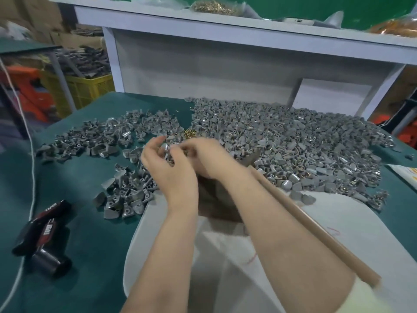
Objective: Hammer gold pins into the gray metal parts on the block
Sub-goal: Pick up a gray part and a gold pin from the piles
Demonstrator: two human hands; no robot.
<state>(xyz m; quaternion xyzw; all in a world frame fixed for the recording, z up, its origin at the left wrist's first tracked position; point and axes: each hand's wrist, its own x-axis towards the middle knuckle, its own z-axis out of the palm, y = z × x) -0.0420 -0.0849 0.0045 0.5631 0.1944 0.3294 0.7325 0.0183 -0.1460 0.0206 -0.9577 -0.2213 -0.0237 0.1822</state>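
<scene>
My left hand (168, 168) holds a small gray metal part (165, 146) at its fingertips, above the brown block (217, 201). My right hand (204, 158) is blurred; its fingertips meet the left hand at that part. A wooden hammer handle (316, 224) runs along my right forearm, its upper end tucked under the right hand. I cannot tell whether a pin is between the right fingers. A small heap of gold pins (188, 133) lies just beyond the hands. Gray metal parts lie in a big pile (293, 141) on the right and smaller heaps (99, 136) on the left.
A green mat (90, 256) covers the table. A black tool (42, 233) lies at the lower left beside a white cord (31, 177). A white sheet (225, 256) lies under my arms. A white shelf (225, 28) with bags of pins (214, 6) stands behind.
</scene>
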